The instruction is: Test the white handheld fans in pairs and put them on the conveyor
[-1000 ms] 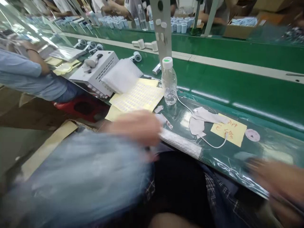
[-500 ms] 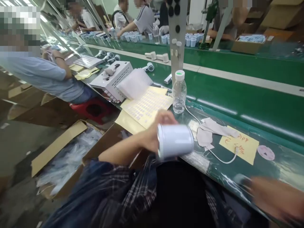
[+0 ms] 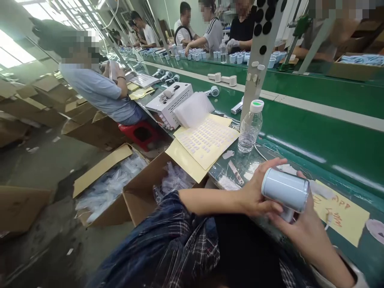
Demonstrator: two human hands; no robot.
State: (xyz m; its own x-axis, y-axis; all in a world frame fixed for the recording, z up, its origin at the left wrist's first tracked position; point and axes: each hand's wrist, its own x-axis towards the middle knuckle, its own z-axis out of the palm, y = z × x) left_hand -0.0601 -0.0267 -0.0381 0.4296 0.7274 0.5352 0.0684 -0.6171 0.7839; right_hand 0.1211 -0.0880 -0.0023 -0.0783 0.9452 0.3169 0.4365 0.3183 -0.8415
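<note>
A pale blue cylindrical device (image 3: 285,190) with a white handle lies sideways over the near edge of the green bench, held between both hands. My left hand (image 3: 258,192) grips its left end, fingers curled over the top. My right hand (image 3: 295,224) holds it from below, around the white handle. Under and beside it lie a yellow handwritten note (image 3: 342,212) and a thin white cable (image 3: 328,219). A yellow sheet of small white stickers (image 3: 207,141) lies to the left, and a water bottle (image 3: 249,127) stands just behind it.
Open cardboard boxes of plastic-bagged parts (image 3: 111,186) stand on the floor at my left. A white machine (image 3: 171,102) and a foam stack (image 3: 193,109) sit further along the bench. A person in a light blue shirt (image 3: 99,90) sits beside me; others work across the green conveyor (image 3: 315,128).
My left hand brought the device from the box side rightward over the bench. My right hand came up and took hold of its handle. The view swung up and left.
</note>
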